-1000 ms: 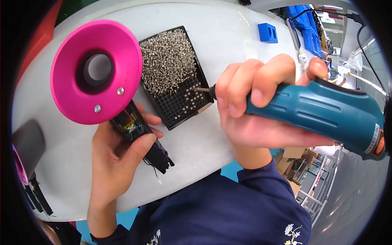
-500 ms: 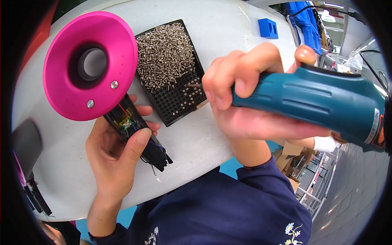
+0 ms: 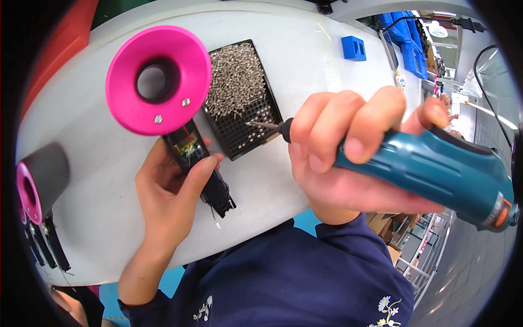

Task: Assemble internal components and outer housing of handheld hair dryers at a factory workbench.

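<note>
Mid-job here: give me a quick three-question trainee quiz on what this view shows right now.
1. True or false: the left hand grips the black handle of the pink hair dryer head.
2. Which hand holds the teal electric screwdriver?
3. The screwdriver bit points at: A) the black screw tray, B) the blue block, C) the grey dryer at the table's left edge.

Key: 1 true; 2 the right hand; 3 A.
</note>
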The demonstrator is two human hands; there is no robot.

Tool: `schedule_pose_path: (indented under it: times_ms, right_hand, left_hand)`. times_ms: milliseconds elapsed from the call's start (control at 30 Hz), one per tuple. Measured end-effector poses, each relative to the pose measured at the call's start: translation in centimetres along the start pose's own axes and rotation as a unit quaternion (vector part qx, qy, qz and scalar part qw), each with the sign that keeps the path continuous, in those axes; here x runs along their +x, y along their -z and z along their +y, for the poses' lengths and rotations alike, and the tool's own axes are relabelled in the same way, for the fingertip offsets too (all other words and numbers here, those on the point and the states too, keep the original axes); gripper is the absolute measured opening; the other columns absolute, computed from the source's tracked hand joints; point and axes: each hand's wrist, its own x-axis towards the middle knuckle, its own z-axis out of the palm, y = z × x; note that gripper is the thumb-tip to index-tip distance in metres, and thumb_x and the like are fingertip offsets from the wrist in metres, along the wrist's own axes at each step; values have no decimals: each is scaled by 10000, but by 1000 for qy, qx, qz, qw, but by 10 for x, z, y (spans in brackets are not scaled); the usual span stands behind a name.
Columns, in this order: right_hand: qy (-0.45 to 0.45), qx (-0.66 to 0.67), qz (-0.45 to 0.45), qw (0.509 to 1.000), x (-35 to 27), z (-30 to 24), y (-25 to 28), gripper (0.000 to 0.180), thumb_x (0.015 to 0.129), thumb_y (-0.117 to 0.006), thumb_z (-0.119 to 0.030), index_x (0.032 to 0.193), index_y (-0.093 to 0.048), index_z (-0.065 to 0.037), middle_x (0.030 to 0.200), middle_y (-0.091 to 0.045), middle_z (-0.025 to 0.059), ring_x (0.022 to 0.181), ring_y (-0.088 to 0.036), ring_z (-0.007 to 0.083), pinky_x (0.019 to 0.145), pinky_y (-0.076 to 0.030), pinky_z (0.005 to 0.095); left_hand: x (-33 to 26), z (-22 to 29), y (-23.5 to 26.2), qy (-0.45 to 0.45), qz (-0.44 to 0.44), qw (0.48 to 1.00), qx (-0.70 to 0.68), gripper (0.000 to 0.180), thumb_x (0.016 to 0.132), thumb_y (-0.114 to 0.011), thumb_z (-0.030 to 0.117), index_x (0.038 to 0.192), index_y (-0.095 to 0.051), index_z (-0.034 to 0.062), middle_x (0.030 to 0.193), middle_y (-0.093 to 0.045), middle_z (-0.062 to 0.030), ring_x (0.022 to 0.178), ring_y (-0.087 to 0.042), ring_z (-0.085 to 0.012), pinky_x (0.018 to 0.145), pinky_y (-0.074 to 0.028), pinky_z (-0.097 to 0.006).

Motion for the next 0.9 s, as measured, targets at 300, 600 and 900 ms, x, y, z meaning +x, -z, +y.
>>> schedule_pose_path:
  times_ms: [300, 600, 900]
  right_hand:
    - [26, 27, -16, 999, 5, 19, -29, 741, 846, -369, -738, 1374, -312, -221, 871, -492, 44, 507, -477, 172, 404, -407, 314]
    - [2, -5, -6, 1000, 6, 25, -38, 813, 785, -308, -824, 1376, -299, -267, 873, -473, 39, 501, -464, 170, 390, -411, 314]
    - [-14, 3, 21, 1000, 3, 23, -34, 854, 770, -297, -845, 1377, -303, -244, 863, -472, 49, 509, -469, 179, 410, -405, 315]
  left_hand:
    - [3, 2, 1, -44, -10, 999, 6, 286, 853, -687, 46, 1085, -552, -56, 921, -661, -90, 847, -653, -142, 748, -514, -258]
    - [3, 0, 2, -35, -8, 999, -6, 285, 839, -706, 44, 1069, -566, -49, 912, -670, -79, 829, -634, -106, 727, -505, -242]
    - [5, 1, 0, -25, -6, 1000, -2, 287, 835, -712, 49, 1065, -572, -47, 907, -670, -70, 820, -626, -94, 725, -503, -238]
